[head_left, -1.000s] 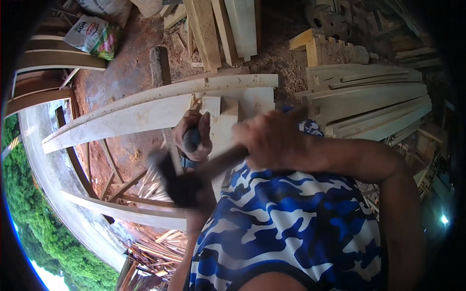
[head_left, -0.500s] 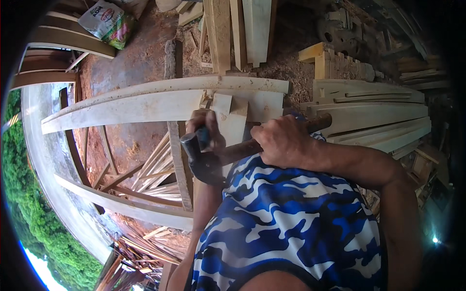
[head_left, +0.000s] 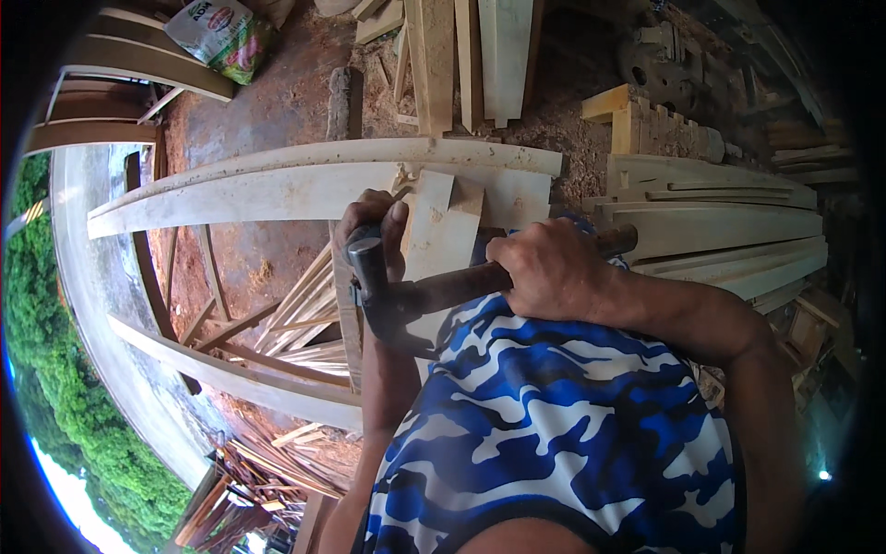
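Note:
My right hand is wrapped round the wooden handle of a hammer, whose dark metal head is on the left, in front of my left hand. My left hand is closed on a chisel; only a bit of its blade shows, pointing at a rough cut in a long curved board. Its handle is mostly hidden by my fingers and the hammer head. A flat pale board with a small block at its end lies across the curved board, beside my left hand.
Stacked cut boards lie at the right, below a yellowish wooden piece. Upright planks stand at the far side. A printed sack is at the far left. Thin wood strips and another curved board are at the left.
My left hand has shifted a little away from me and left, with the chisel blade now showing more. The hammer stays close to it in my right hand. The whole view has shifted slightly.

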